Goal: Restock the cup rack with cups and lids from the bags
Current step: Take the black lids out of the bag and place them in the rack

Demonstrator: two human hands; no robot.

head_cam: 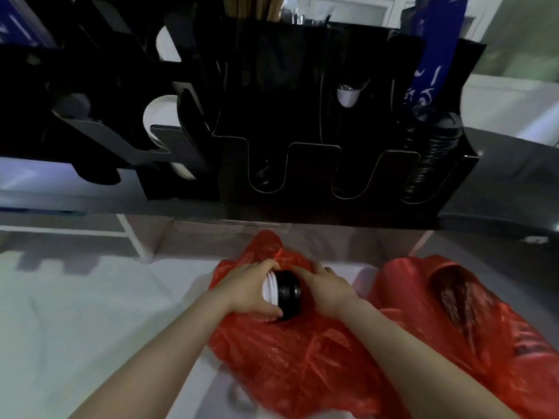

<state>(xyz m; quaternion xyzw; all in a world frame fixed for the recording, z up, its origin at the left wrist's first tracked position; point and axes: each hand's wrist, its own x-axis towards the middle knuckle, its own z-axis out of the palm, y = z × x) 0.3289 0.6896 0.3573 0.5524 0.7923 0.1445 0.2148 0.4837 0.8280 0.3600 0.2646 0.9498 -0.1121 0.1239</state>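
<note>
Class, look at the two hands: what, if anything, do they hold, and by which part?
Both hold one stack of lids over the red bag: the left hand holds its white end, the right hand its black end.

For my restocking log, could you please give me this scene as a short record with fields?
hands: left hand and right hand both grip one stack of white and black plastic lids
location: over the crumpled red plastic bag
other bag: second red plastic bag to its right, brown contents showing
rack: black cup rack behind; its rightmost slot holds stacked black lids
</note>
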